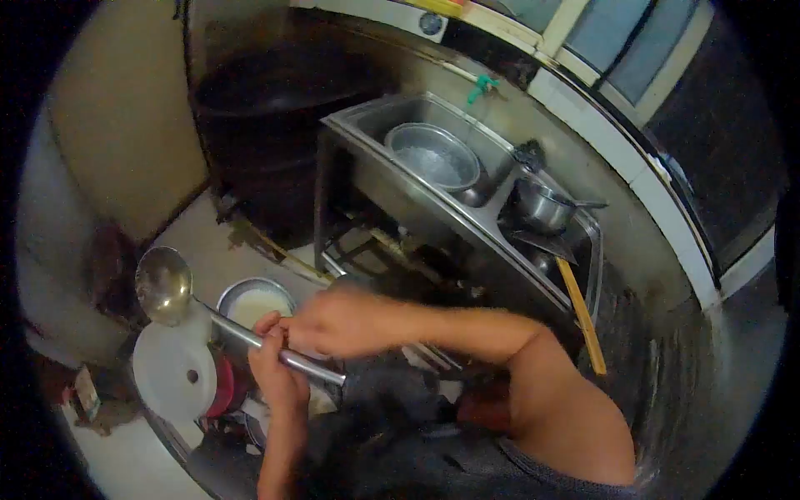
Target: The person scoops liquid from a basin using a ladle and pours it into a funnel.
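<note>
A large metal ladle (164,286) extends to the left, its long handle slanting down to the right. My left hand (277,367) is closed around that handle near its middle. Just above and to the right, my right hand (325,323) is blurred, its fingers bent in close against the left hand's fingers; what it holds, if anything, cannot be made out. Behind the hands stands a metal bowl (254,302) of pale liquid, partly hidden by them. Below the ladle's bowl is a round white lid or dish (173,371) with a dark central spot, beside a red container (225,385).
A steel double sink (367,125) stands ahead, holding a metal basin (433,157) and a pot (543,207). A wooden handle (581,317) sticks out over its front edge. A large dark barrel (258,142) is left of the sink. A green tap (482,87) is on the wall.
</note>
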`<state>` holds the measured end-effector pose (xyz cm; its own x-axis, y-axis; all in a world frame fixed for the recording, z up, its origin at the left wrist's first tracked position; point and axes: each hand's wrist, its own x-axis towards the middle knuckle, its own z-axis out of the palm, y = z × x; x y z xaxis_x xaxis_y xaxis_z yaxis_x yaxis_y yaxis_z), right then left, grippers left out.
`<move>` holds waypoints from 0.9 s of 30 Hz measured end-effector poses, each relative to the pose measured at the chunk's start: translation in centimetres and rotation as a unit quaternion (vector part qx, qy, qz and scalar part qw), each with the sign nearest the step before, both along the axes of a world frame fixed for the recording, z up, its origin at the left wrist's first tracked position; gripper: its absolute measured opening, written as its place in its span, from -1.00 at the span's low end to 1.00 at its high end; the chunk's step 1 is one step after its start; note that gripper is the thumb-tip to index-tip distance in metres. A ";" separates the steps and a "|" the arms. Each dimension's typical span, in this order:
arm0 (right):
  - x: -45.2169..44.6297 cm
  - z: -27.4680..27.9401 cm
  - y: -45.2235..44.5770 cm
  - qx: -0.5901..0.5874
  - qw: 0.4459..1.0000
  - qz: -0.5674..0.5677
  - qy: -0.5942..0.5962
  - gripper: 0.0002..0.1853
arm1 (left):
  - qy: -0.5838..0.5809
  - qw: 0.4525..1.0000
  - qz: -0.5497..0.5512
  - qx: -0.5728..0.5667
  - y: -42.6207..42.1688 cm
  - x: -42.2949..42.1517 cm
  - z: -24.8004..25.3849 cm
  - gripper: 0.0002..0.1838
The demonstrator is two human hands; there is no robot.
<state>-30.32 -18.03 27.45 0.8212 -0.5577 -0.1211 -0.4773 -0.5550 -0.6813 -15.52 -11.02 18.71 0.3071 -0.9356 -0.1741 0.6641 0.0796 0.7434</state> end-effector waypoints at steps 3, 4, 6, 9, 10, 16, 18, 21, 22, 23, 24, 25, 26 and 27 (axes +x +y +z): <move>-4.9 7.2 -7.3 -0.350 0.913 -0.207 -0.028 -0.70 | 0.011 1.000 0.003 -0.027 1.0 0.1 -0.4 -0.70; -7.3 8.4 -11.6 -0.515 0.818 -0.235 0.100 -0.69 | 0.018 0.999 0.027 -0.019 0.8 -0.2 0.2 -0.75; -12.3 10.6 -20.6 -0.557 0.731 -0.384 0.092 -0.64 | 0.015 1.000 0.009 -0.007 1.5 1.5 0.5 -0.77; -21.6 12.3 -28.7 -0.611 0.604 -0.432 0.276 -0.56 | -0.011 0.999 -0.005 0.051 0.4 1.4 -1.1 -0.80; -23.7 12.8 -30.9 -0.611 0.575 -0.429 0.334 -0.56 | -0.010 0.999 -0.008 0.053 0.0 2.1 -1.9 -0.80; -29.3 10.3 -36.1 -0.534 0.548 -0.557 0.322 -0.40 | -0.023 0.997 -0.014 0.079 -0.3 2.6 -5.3 -0.84; -28.2 10.9 -36.0 -0.533 0.536 -0.580 0.303 -0.38 | -0.027 0.996 -0.018 0.087 -0.3 3.4 -5.7 -0.84; -28.8 10.7 -36.7 -0.571 0.507 -0.592 0.258 -0.35 | -0.026 0.995 -0.028 0.087 -0.3 3.8 -5.8 -0.83; -29.3 10.8 -36.5 -0.561 0.528 -0.583 0.257 -0.35 | -0.020 0.996 -0.036 0.082 -0.1 3.8 -5.7 -0.82; -29.6 11.3 -36.2 -0.553 0.548 -0.573 0.256 -0.34 | -0.019 0.996 -0.030 0.077 0.1 4.0 -5.7 -0.82; -30.5 11.1 -36.4 -0.566 0.558 -0.560 0.234 -0.32 | -0.027 0.996 -0.040 0.071 0.2 4.2 -5.8 -0.82; -31.1 11.2 -36.6 -0.575 0.557 -0.556 0.226 -0.32 | -0.035 0.996 -0.048 0.064 0.4 4.2 -5.9 -0.82; -31.0 11.5 -36.3 -0.561 0.576 -0.552 0.220 -0.32 | -0.031 0.997 -0.040 0.054 0.4 4.1 -5.9 -0.82; -30.8 12.1 -36.3 -0.545 0.595 -0.550 0.214 -0.31 | -0.017 0.997 -0.040 0.066 0.6 4.0 -5.7 -0.83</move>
